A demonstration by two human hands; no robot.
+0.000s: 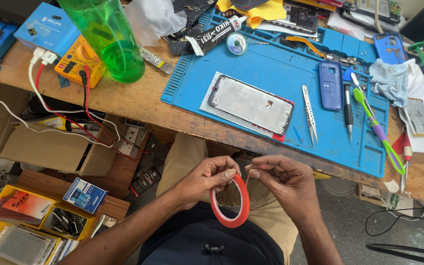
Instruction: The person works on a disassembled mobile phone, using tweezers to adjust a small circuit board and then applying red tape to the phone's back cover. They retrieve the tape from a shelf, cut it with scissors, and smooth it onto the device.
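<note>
In the head view, low at centre frame, the left hand [207,179] pinches the top of a red tape roll [230,202] (held upright, below the table [138,100] edge); the right hand [281,179], just beside it, pinches the tape's loose end.

A blue repair mat [271,73] lies on the wooden bench [138,100] — on it a phone frame [251,104], tweezers [309,114], a blue phone cover [330,85]. Left of the mat — a green plastic bottle [111,41] just beside a yellow multimeter [77,61].
</note>
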